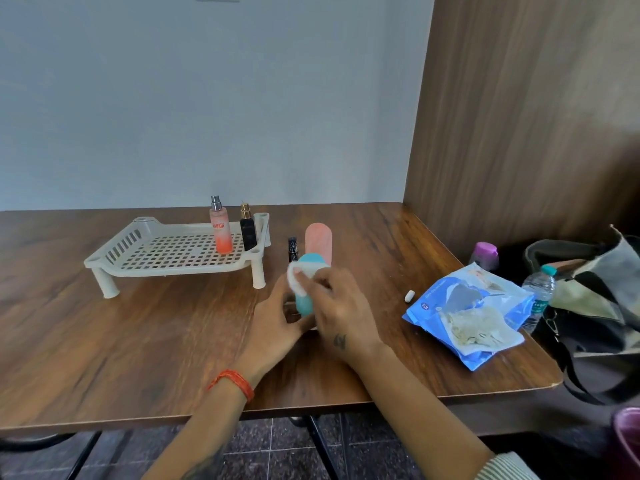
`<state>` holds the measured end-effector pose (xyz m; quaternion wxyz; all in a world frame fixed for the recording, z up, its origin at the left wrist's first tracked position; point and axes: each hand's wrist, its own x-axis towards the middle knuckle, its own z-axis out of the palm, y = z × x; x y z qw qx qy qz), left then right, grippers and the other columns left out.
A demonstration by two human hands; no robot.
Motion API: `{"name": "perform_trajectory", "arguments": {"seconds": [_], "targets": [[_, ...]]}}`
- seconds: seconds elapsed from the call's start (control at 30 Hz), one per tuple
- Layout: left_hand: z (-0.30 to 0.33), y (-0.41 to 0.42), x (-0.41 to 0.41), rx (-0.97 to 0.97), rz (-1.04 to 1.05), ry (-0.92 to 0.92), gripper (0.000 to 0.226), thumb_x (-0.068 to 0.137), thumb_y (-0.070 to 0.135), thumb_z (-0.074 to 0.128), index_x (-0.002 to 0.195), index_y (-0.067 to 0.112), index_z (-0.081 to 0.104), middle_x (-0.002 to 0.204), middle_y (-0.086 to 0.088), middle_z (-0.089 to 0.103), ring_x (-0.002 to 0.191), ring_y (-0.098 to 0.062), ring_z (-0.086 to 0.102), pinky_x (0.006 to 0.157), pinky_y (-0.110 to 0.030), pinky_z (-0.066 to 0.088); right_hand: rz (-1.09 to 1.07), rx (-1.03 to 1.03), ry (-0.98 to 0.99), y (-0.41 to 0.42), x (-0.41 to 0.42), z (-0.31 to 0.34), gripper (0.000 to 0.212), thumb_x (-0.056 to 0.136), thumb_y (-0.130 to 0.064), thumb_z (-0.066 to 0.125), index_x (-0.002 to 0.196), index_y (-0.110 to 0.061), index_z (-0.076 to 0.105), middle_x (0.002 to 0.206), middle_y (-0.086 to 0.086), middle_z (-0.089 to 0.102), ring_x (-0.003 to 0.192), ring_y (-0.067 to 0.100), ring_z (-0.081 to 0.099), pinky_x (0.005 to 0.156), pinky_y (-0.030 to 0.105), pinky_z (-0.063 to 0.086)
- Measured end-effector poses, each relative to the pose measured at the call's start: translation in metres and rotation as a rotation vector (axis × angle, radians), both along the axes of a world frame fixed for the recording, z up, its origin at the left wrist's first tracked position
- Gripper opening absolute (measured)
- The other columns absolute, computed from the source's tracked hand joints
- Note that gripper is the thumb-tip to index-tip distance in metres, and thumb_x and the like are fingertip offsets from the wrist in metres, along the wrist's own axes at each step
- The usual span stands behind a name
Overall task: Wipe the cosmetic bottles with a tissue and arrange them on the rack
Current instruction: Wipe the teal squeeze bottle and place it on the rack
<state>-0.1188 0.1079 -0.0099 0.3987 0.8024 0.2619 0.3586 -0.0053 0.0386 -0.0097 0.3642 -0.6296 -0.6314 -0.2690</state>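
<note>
Two bottles already stand on the white perforated rack (173,252): an orange-pink spray bottle (220,230) and a small black bottle with a gold cap (248,230), side by side near the rack's right rear corner. The rest of the rack holds nothing.

The teal bottle (304,299) is in hand over the worktop (104,341), just in front of the rack's right end. The left hand (277,323) holds it low down, fingers curled around its base, while the right hand (341,313) pinches a white tissue (298,277) against its upper part, fingers bent onto the tissue. Wiping of this bottle appears to be under way.

Behind it, a tall pink bottle (318,242) and a slim dark tube (293,247) stand on the worktop, not yet on the rack; whether they have been wiped cannot be told. So roughly two of five pieces look finished, with one being cleaned and two waiting. A blue tissue pack (450,306) lies to the right.
</note>
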Motion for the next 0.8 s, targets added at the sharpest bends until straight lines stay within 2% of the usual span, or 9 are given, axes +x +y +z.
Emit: {"name": "perform_trajectory", "arguments": {"seconds": [0.07,0.13,0.23,0.33,0.43,0.57,0.6,0.7,0.8], "targets": [[0.001,0.000,0.000,0.006,0.015,0.013,0.056,0.076,0.007,0.072,0.124,0.021,0.049,0.104,0.004,0.064,0.097,-0.010,0.063,0.077,-0.011,0.048,0.023,-0.017,-0.113,0.002,-0.003,-0.003,0.048,0.075,-0.012,0.073,0.121,-0.009,0.059,0.098,0.013,0.061,0.088,0.019,0.052,0.070,0.026,0.053],[0.002,-0.002,0.000,-0.025,-0.017,-0.004,0.060,0.075,0.009,0.074,0.124,0.028,0.046,0.101,0.010,0.063,0.092,-0.002,0.061,0.073,-0.007,0.047,0.000,0.055,0.052,0.005,-0.002,0.002,0.035,0.086,-0.017,0.057,0.119,-0.010,0.061,0.094,0.012,0.060,0.081,0.018,0.055,0.067,0.024,0.050],[0.004,-0.002,-0.001,-0.048,-0.044,-0.010,0.070,0.071,0.015,0.079,0.124,0.036,0.039,0.100,0.022,0.056,0.093,0.003,0.058,0.074,-0.003,0.045,-0.068,0.128,0.342,0.005,0.007,0.005,0.038,0.091,-0.024,0.040,0.121,-0.010,0.059,0.094,0.010,0.058,0.081,0.013,0.052,0.068,0.019,0.044],[0.003,-0.001,-0.001,-0.055,-0.034,-0.004,0.067,0.073,0.013,0.077,0.123,0.038,0.039,0.100,0.017,0.059,0.092,0.000,0.060,0.072,-0.004,0.045,-0.013,0.064,0.127,0.000,0.002,0.002,0.029,0.085,-0.015,0.056,0.112,-0.006,0.064,0.087,0.013,0.059,0.078,0.017,0.053,0.061,0.030,0.053],[0.003,-0.001,0.000,-0.033,-0.014,0.018,0.061,0.078,0.010,0.072,0.121,0.039,0.040,0.109,0.011,0.060,0.094,0.000,0.059,0.075,-0.007,0.044,0.061,0.015,-0.084,-0.001,-0.001,-0.001,0.039,0.071,-0.004,0.075,0.109,-0.006,0.066,0.084,0.015,0.060,0.072,0.024,0.057,0.058,0.029,0.054],[0.003,-0.002,-0.002,-0.051,-0.043,-0.014,0.068,0.072,0.015,0.078,0.120,0.044,0.038,0.102,0.021,0.058,0.092,0.008,0.060,0.075,-0.004,0.046,-0.038,0.187,0.257,0.006,0.009,0.001,0.032,0.086,-0.012,0.050,0.114,-0.006,0.063,0.092,0.011,0.061,0.080,0.018,0.056,0.069,0.020,0.046],[0.004,-0.002,-0.002,-0.055,-0.045,-0.009,0.069,0.072,0.016,0.078,0.122,0.043,0.038,0.101,0.023,0.057,0.093,0.008,0.059,0.075,-0.003,0.045,-0.058,0.179,0.259,0.006,0.010,0.000,0.033,0.087,-0.013,0.048,0.116,-0.005,0.062,0.095,0.011,0.062,0.082,0.018,0.058,0.071,0.020,0.046],[0.002,-0.001,-0.001,-0.043,-0.029,-0.010,0.067,0.074,0.013,0.076,0.123,0.040,0.039,0.097,0.022,0.058,0.086,0.012,0.059,0.071,-0.002,0.045,0.010,0.111,0.058,0.000,0.002,-0.004,0.033,0.083,-0.008,0.053,0.115,0.000,0.060,0.097,0.014,0.063,0.082,0.023,0.061,0.073,0.030,0.054],[0.001,-0.001,0.000,-0.005,-0.005,0.020,0.060,0.079,0.012,0.071,0.127,0.035,0.042,0.101,0.016,0.060,0.090,0.004,0.060,0.070,-0.004,0.045,0.086,0.063,-0.069,-0.002,-0.005,-0.002,0.032,0.084,-0.010,0.051,0.112,0.000,0.061,0.095,0.014,0.063,0.081,0.019,0.057,0.073,0.028,0.054]]}}
